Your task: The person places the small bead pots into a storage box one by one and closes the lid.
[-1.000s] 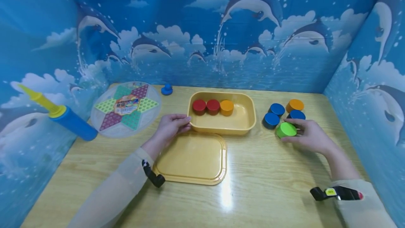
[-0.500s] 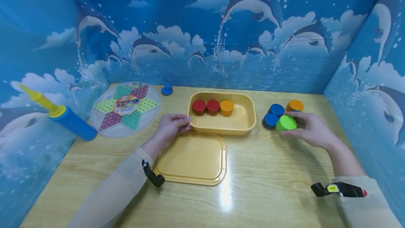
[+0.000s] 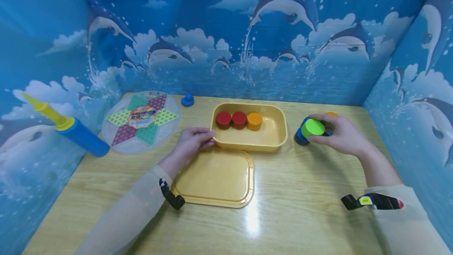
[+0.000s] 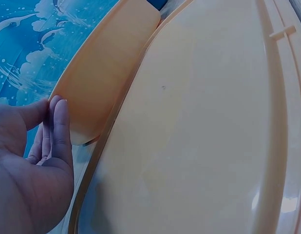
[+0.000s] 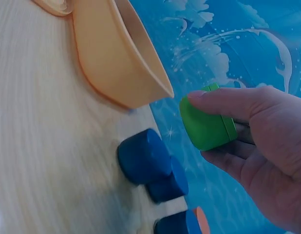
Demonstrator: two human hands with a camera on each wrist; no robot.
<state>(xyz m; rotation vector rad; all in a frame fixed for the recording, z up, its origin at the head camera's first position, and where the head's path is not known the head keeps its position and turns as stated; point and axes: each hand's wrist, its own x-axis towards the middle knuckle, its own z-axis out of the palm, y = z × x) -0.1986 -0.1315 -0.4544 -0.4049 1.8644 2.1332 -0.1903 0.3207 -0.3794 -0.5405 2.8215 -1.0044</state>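
My right hand (image 3: 341, 135) grips a small green lidded pot (image 3: 313, 128) between thumb and fingers. In the right wrist view the green pot (image 5: 206, 124) is raised above the tabletop, beyond several blue pots (image 5: 143, 156). With my left hand (image 3: 192, 143) I pinch the rim at the left front corner of a yellow plastic box (image 3: 247, 141). Two red pots (image 3: 223, 120) and an orange pot (image 3: 255, 121) stand in a row inside that box. The yellow lid (image 3: 216, 178) lies flat in front of it, below my left hand (image 4: 41, 161).
Left of the box lies a round Chinese checkers board (image 3: 141, 123). A blue and yellow hand pump (image 3: 83, 139) is at the far left, a blue rubber duck (image 3: 187, 100) at the back. Another orange pot (image 3: 331, 113) is mostly hidden behind my right hand. Dolphin-print curtains surround the table.
My right hand has lifted the green pot off the table and carried it up and left, over the blue pots. The left hand stays at the box corner.
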